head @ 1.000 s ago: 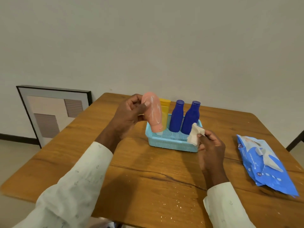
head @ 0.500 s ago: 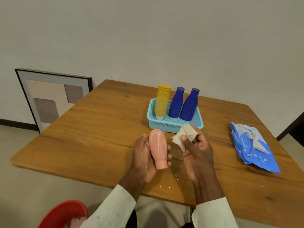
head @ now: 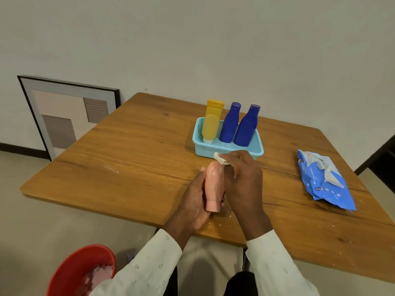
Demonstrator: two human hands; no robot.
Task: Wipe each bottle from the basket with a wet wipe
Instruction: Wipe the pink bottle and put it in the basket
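Bottle (head: pixel 212 186) gripped in left hand (head: pixel 195 205) — right hand (head: pixel 242 181) presses wipe (head: pixel 220 160) on it.

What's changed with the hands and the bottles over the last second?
The left hand carried the pink bottle from above the basket to the table's near edge, gripping it throughout. The right hand, holding the wipe all along, came against the bottle's far end. The yellow bottle, both blue bottles and wipes pack stayed put.
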